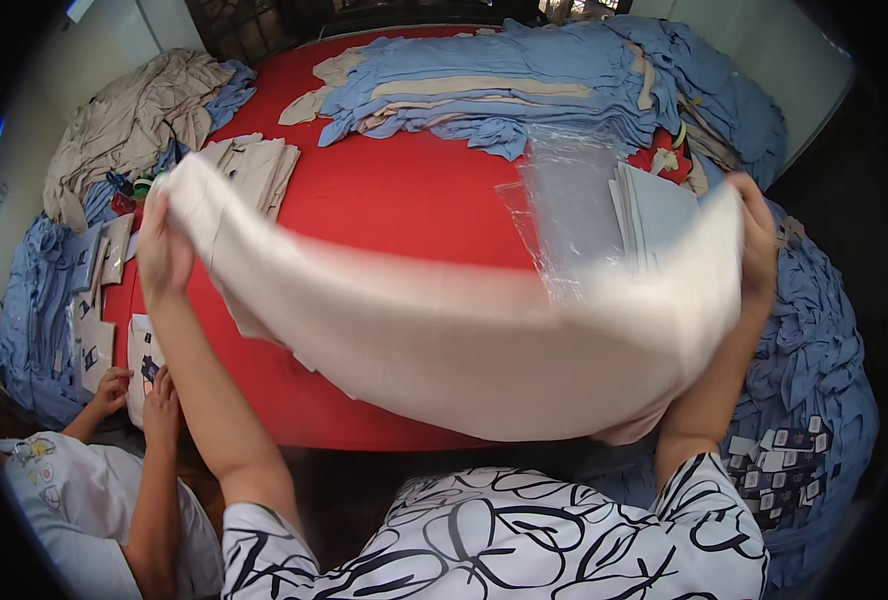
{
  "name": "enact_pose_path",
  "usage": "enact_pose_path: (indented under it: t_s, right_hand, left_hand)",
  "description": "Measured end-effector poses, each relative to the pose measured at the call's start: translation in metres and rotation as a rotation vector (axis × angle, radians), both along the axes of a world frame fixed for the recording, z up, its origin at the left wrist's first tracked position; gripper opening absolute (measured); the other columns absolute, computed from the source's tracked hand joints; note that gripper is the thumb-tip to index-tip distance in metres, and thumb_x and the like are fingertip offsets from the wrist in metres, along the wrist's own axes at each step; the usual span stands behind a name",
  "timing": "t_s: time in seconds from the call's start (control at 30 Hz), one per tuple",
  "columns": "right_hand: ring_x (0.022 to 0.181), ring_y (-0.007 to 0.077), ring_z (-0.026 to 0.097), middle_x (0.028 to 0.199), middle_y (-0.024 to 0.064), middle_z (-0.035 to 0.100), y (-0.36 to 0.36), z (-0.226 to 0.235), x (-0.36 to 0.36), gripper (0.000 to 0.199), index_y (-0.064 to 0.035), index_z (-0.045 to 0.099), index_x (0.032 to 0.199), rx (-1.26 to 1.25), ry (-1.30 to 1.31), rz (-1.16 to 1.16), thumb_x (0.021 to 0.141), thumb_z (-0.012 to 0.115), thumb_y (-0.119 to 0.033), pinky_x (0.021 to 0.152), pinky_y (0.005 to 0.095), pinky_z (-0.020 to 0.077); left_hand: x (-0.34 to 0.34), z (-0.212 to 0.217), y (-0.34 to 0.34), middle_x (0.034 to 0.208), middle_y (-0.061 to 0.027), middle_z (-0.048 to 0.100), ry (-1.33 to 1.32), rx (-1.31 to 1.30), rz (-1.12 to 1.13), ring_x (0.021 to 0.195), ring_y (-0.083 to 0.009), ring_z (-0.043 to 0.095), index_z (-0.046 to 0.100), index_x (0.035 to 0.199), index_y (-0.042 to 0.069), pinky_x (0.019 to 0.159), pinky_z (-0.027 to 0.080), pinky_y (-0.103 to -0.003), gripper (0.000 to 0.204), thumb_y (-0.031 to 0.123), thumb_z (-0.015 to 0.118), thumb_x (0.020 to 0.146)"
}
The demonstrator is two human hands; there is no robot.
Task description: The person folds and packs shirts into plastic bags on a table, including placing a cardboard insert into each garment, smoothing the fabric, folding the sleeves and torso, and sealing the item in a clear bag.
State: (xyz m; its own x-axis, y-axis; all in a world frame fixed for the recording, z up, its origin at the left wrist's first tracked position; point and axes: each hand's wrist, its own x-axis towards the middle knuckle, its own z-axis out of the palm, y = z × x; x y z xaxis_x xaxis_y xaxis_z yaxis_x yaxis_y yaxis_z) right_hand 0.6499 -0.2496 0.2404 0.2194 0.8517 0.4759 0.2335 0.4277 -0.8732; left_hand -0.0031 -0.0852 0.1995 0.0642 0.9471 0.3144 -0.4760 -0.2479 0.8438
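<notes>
A beige cloth garment (464,350) is stretched in the air above the red-covered table (394,200), sagging in the middle and smeared by motion. My left hand (169,245) grips its upper left corner, fingers closed. The opposite corner is held by my right hand (759,240), its fingers wrapped round the cloth. Just beyond the garment lie clear plastic bags (572,190) and a stack of light grey-blue folded pieces (664,205), both partly hidden by it. Close to my left hand is a stack of folded beige garments (269,165).
Blue and beige garments (504,75) are heaped at the back. A beige heap (129,120) stands far left, a blue one (814,320) at right with several dark tags (784,460) on it. At lower left, a co-worker (114,500) handles a folded garment (140,345).
</notes>
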Motion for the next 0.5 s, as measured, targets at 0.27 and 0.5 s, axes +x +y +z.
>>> enact_pose_path:
  t_s: [0.27, 0.5]
  right_hand:
    - [0.099, 0.025, 0.061, 0.119, 0.0165, 0.06, -0.008, -0.134, 0.001, 0.046, -0.0017, 0.053, 0.134, -0.455, -0.63, -0.393, 0.095, 0.06, -0.027, 0.087, 0.0352, 0.0479]
    - [0.11, 0.0407, 0.059, 0.125, 0.0249, 0.059, -0.109, -0.22, -0.012, 0.049, 0.0023, 0.054, 0.13, -0.811, -0.516, -0.445, 0.096, 0.057, -0.033, 0.093, 0.0438, 0.0469]
  left_hand:
    - [0.079, -0.099, -0.017, 0.151, -0.0265, 0.035, 1.147, -0.128, 0.504, 0.142, -0.036, 0.034, 0.032, 0.148, -0.005, 0.114, 0.031, -0.039, 0.078, 0.048, 0.056, 0.096]
    - [0.112, -0.157, -0.232, 0.1, -0.016, 0.06, 1.339, -0.742, 0.302, 0.098, -0.0318, 0.057, 0.059, 0.098, 0.0, 0.084, 0.045, -0.04, 0.048, 0.047, 0.067, 0.09]
